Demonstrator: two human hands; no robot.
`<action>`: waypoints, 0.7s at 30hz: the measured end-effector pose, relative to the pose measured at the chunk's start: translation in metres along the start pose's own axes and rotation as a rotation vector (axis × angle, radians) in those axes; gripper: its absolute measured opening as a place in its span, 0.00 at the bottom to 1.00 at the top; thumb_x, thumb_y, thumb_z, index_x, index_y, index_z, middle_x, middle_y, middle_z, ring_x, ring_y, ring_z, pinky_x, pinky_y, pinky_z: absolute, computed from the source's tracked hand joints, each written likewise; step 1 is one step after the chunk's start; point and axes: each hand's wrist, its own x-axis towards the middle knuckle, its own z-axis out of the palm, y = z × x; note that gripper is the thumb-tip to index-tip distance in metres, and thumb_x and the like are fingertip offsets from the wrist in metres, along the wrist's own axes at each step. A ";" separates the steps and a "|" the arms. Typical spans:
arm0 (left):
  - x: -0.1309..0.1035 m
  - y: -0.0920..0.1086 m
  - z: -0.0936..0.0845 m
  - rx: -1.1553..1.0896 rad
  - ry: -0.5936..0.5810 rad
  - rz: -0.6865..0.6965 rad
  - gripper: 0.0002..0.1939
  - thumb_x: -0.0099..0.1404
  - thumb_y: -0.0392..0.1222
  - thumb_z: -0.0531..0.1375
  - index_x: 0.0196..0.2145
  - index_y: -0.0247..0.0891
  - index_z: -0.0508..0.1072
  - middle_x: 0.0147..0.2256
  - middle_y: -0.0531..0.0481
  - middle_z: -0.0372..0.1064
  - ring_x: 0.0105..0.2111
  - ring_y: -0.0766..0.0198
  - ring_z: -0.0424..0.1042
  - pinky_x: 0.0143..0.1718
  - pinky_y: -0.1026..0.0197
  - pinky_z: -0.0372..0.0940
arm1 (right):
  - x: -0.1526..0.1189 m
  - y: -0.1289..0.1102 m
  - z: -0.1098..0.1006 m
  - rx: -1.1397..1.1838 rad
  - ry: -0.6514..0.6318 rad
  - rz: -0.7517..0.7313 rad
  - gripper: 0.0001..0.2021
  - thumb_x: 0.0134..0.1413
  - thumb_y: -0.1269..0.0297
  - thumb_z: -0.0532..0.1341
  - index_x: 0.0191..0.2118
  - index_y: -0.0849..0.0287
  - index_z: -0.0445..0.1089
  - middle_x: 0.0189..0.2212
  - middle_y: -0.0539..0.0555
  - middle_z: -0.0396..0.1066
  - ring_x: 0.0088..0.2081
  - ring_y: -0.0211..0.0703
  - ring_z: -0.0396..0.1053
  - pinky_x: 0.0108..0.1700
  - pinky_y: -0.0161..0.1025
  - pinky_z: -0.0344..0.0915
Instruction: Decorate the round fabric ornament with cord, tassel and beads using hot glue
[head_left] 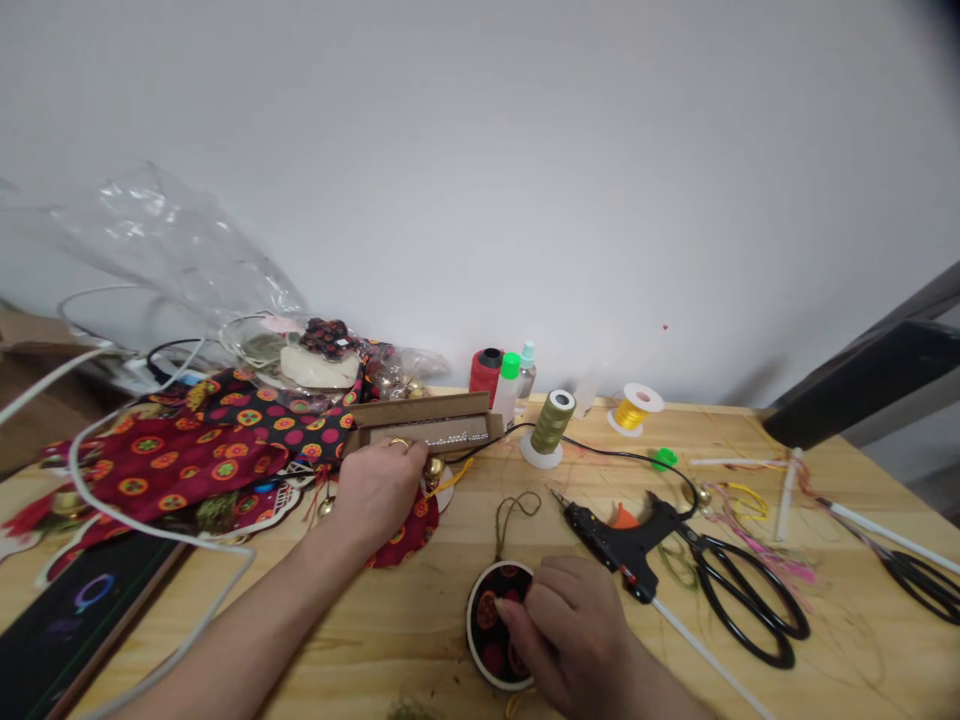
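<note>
My left hand (381, 492), with a ring on one finger, reaches down at the front of a narrow open cardboard box (420, 408). Its fingers are curled and the tips hidden, so what they pinch, if anything, does not show. Rows of small shiny pieces (465, 438) lie in the box. My right hand (576, 625) is closed over the right side of a round piece (489, 625) covered in dark patterned fabric with a white rim. The thumb rests on the fabric, and an olive cord loop (514, 512) extends from the top. Part of the round piece is hidden under my hand.
A black glue gun (626, 540) and black-handled scissors (750, 600) lie right of my right hand. Thread spools, including an olive one (553, 425), and small bottles (508, 388) stand behind. Patterned fabric (187, 455), a white cable (135, 515) and a phone (86, 610) are left.
</note>
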 end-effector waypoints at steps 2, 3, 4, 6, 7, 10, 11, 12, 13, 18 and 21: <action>0.000 -0.001 -0.001 0.002 -0.007 0.011 0.18 0.64 0.30 0.47 0.35 0.35 0.76 0.31 0.37 0.76 0.35 0.45 0.77 0.27 0.55 0.64 | 0.000 0.000 0.000 0.005 -0.003 0.004 0.15 0.59 0.73 0.55 0.22 0.58 0.57 0.17 0.48 0.60 0.21 0.36 0.54 0.25 0.39 0.44; 0.000 -0.002 -0.002 0.003 -0.011 0.015 0.18 0.64 0.30 0.47 0.35 0.35 0.76 0.31 0.37 0.76 0.34 0.45 0.77 0.26 0.55 0.64 | 0.000 0.001 0.001 0.005 -0.008 0.009 0.15 0.59 0.73 0.55 0.22 0.58 0.57 0.17 0.48 0.60 0.21 0.36 0.54 0.25 0.39 0.44; 0.001 -0.003 -0.003 0.003 -0.015 0.019 0.17 0.63 0.29 0.47 0.35 0.35 0.76 0.31 0.36 0.76 0.33 0.45 0.77 0.26 0.55 0.64 | 0.000 0.001 0.001 0.005 -0.012 0.013 0.15 0.59 0.73 0.55 0.22 0.58 0.57 0.17 0.48 0.60 0.21 0.36 0.54 0.25 0.38 0.44; 0.003 -0.007 -0.006 0.003 -0.024 0.029 0.17 0.63 0.30 0.48 0.35 0.35 0.76 0.31 0.36 0.76 0.33 0.45 0.77 0.26 0.55 0.64 | 0.000 0.001 0.001 0.002 -0.017 0.015 0.15 0.60 0.72 0.55 0.22 0.58 0.57 0.17 0.48 0.60 0.21 0.36 0.54 0.25 0.38 0.44; 0.004 -0.009 -0.008 0.001 -0.027 0.036 0.16 0.63 0.30 0.48 0.36 0.35 0.76 0.31 0.36 0.76 0.33 0.45 0.77 0.27 0.55 0.64 | 0.000 0.001 0.001 -0.001 -0.016 0.015 0.15 0.60 0.72 0.55 0.22 0.58 0.57 0.17 0.48 0.60 0.21 0.36 0.54 0.25 0.38 0.44; 0.010 -0.013 -0.011 -0.018 -0.037 0.064 0.16 0.64 0.32 0.48 0.36 0.38 0.76 0.31 0.39 0.77 0.34 0.48 0.77 0.29 0.56 0.65 | -0.001 0.002 0.001 -0.008 -0.016 0.007 0.15 0.60 0.72 0.55 0.22 0.58 0.57 0.17 0.48 0.61 0.21 0.36 0.54 0.26 0.38 0.44; 0.012 -0.013 -0.012 -0.026 -0.041 0.072 0.16 0.64 0.32 0.48 0.36 0.38 0.76 0.32 0.40 0.77 0.35 0.49 0.77 0.30 0.57 0.66 | -0.001 0.002 0.000 -0.010 -0.017 0.007 0.15 0.60 0.72 0.55 0.22 0.58 0.58 0.17 0.48 0.61 0.21 0.36 0.54 0.26 0.38 0.44; 0.015 -0.013 -0.012 -0.034 -0.044 0.079 0.17 0.64 0.32 0.48 0.37 0.39 0.76 0.33 0.41 0.78 0.36 0.50 0.77 0.31 0.57 0.66 | -0.001 0.002 0.000 -0.011 -0.018 0.006 0.15 0.60 0.72 0.55 0.22 0.58 0.58 0.17 0.48 0.61 0.21 0.36 0.54 0.26 0.38 0.44; 0.019 -0.013 -0.013 -0.041 -0.048 0.086 0.17 0.64 0.32 0.48 0.39 0.39 0.76 0.34 0.41 0.78 0.36 0.51 0.77 0.32 0.58 0.66 | -0.001 0.002 0.000 -0.010 -0.019 0.005 0.15 0.60 0.72 0.55 0.22 0.58 0.58 0.17 0.48 0.61 0.21 0.36 0.54 0.26 0.38 0.43; 0.047 -0.007 -0.018 -0.087 -0.092 0.154 0.21 0.60 0.30 0.49 0.46 0.38 0.75 0.38 0.37 0.78 0.39 0.50 0.76 0.35 0.57 0.65 | 0.003 0.000 -0.005 0.048 -0.005 -0.004 0.17 0.61 0.71 0.54 0.20 0.57 0.55 0.16 0.47 0.58 0.20 0.35 0.53 0.26 0.38 0.43; 0.066 -0.007 -0.021 -0.143 -0.155 0.246 0.18 0.58 0.33 0.53 0.41 0.38 0.79 0.36 0.38 0.78 0.37 0.50 0.76 0.35 0.58 0.64 | 0.004 0.003 -0.011 0.137 0.042 0.060 0.17 0.61 0.71 0.53 0.20 0.57 0.54 0.15 0.46 0.55 0.19 0.35 0.52 0.25 0.37 0.45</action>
